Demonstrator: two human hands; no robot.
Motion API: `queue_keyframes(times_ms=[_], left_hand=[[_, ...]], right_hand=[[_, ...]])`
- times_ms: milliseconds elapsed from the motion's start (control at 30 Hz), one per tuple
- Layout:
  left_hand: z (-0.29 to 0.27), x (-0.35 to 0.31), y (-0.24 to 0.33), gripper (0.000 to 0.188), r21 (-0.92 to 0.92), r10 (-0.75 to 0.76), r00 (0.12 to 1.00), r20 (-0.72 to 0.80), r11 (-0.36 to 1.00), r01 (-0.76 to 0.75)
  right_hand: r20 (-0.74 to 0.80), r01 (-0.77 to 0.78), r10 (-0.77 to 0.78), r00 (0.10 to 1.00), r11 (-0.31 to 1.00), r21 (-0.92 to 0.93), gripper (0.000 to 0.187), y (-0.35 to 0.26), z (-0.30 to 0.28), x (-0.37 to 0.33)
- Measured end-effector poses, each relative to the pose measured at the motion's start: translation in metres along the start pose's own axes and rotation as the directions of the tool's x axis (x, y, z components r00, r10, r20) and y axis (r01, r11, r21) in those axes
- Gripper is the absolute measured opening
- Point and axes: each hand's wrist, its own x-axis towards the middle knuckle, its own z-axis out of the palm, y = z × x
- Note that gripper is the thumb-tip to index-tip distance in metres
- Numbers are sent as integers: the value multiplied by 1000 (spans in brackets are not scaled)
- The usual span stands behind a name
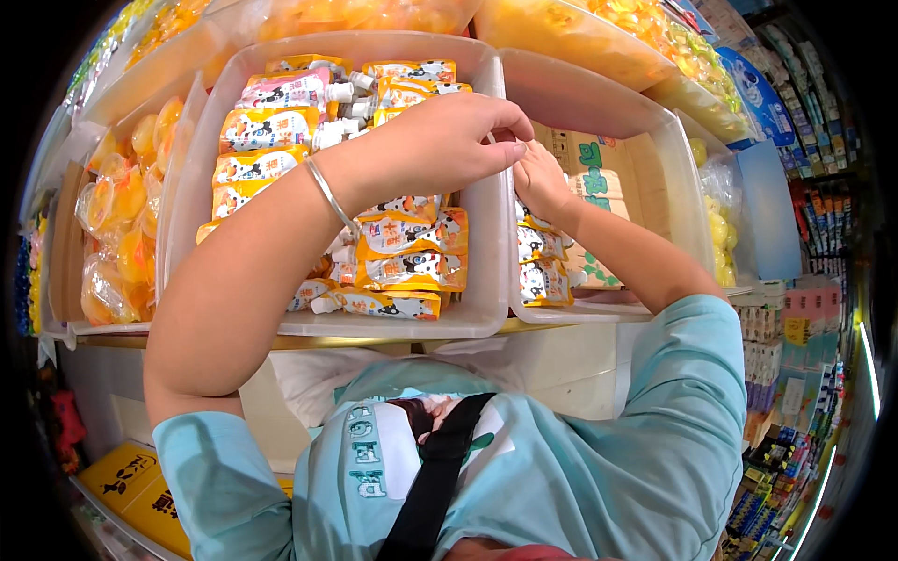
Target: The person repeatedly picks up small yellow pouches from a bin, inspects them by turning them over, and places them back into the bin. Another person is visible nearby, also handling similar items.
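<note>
Over the shared rim of two clear plastic bins, my hands meet. My left hand point(460, 134), a silver bangle on its wrist, reaches across with bent fingers, thumb and forefinger closed at the right hand's fingertips; whatever is between them is hidden. My right hand point(543, 184) points up toward it, its fingertips covered by the left fingers. Below lies the left bin point(485, 280), holding rows of yellow spouted pouches point(412, 271) with cow-spot prints and white caps. A pink pouch point(283, 91) is among them. In the right bin, more spouted pouches point(545, 283) line the left side.
Brown cardboard point(645, 192) and a kraft-coloured pack point(599, 190) lie in the right bin point(687, 215). A bin of orange jelly cups point(131, 215) stands at far left. More bins of yellow sweets point(608, 33) rise behind. Packed shelves point(814, 374) are at right.
</note>
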Motion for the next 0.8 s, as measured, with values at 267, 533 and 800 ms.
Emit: queue_keyframes(times_ms=[267, 533, 800], left_hand=[[-5, -2, 0, 26, -100, -1, 1000, 25, 995, 4], [-8, -2, -7, 28, -109, -24, 1000, 2, 994, 24], [-3, -9, -8, 27, 24, -29, 999, 26, 999, 28]], right_hand=[[-6, -103, 103, 995, 993, 66, 59, 10, -13, 9], [-60, -322, 365, 929, 719, -616, 71, 90, -107, -46], [-142, -358, 384, 912, 578, -734, 82, 91, -71, -61]])
